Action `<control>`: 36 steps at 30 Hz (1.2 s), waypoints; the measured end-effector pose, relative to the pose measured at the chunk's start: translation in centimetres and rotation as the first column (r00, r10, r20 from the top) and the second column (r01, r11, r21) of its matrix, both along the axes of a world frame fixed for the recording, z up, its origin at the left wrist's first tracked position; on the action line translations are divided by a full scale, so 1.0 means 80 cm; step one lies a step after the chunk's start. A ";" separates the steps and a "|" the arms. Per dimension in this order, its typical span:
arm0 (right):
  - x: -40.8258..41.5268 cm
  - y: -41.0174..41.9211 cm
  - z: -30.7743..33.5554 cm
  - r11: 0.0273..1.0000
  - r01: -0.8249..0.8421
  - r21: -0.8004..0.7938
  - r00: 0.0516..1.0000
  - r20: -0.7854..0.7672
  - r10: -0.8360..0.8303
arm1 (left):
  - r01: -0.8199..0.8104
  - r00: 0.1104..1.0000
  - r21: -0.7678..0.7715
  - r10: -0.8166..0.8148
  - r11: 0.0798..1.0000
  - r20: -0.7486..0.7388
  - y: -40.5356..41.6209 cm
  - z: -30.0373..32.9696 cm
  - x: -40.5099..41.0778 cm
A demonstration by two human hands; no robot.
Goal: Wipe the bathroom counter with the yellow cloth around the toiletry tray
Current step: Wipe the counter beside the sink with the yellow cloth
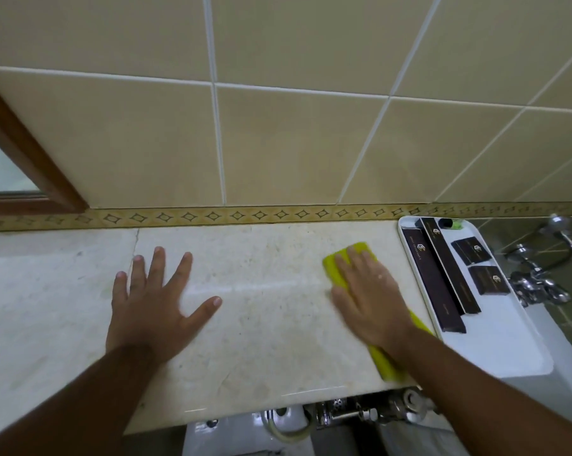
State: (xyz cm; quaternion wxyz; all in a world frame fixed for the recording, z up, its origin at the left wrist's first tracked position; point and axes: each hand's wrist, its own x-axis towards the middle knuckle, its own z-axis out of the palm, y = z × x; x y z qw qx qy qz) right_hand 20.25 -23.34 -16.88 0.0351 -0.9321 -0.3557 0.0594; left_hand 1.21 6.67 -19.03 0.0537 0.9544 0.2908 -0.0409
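The yellow cloth (338,264) lies flat on the pale marble counter (261,324), just left of the white toiletry tray (505,343). My right hand (370,297) presses palm-down on the cloth, covering its middle; yellow shows beyond my fingertips and under my wrist. My left hand (153,301) rests flat on the bare counter to the left, fingers spread, holding nothing. The tray sits at the counter's right end and carries two long dark boxes (442,278) and two small dark boxes (482,264).
A beige tiled wall with a patterned border strip (212,215) runs along the back of the counter. A wooden mirror frame (31,153) is at the upper left. Chrome taps (541,278) stand right of the tray, and chrome fittings (370,413) show below the counter's front edge.
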 end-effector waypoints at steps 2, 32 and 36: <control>0.022 0.039 0.003 0.979 0.202 -0.019 0.979 0.024 -0.202 | 0.006 1.000 0.003 -0.006 1.000 -0.019 0.000 0.000 0.000; -0.078 0.047 0.047 0.997 -0.050 -0.053 0.998 0.042 0.052 | 0.035 0.999 -0.057 -0.035 0.998 0.000 -0.009 0.008 -0.010; -0.055 -0.030 0.062 0.908 0.395 -0.141 0.889 -0.189 -0.417 | 0.085 0.991 -0.151 -0.068 0.985 0.116 -0.052 0.028 0.013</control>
